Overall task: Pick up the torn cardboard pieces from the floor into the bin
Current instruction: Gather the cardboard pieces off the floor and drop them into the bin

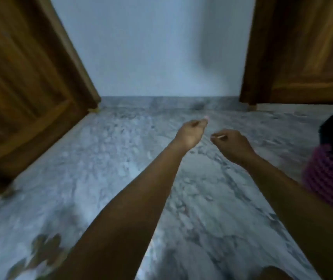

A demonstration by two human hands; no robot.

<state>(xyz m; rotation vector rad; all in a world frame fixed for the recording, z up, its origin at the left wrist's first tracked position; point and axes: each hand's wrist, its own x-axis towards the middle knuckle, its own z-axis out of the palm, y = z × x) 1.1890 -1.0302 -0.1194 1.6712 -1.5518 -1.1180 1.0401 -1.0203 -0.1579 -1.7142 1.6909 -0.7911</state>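
Observation:
The frame is blurred by motion. Torn brown cardboard pieces (46, 251) lie on the grey marble floor at the bottom left, beside my left forearm. A pink mesh bin (331, 178) with a dark inside stands at the right edge. My left hand (191, 132) is held out over the middle of the floor, fingers curled in, with nothing visible in it. Just to its right, my right hand (232, 144) is also curled. A pale sliver shows at its fingertips, too blurred to identify. Both hands are well apart from the cardboard and left of the bin.
A brown wooden door (26, 93) angles in on the left. Another wooden door panel (303, 57) stands at the right. A pale wall (151, 47) closes the far end, and marble floor (121, 158) runs between them.

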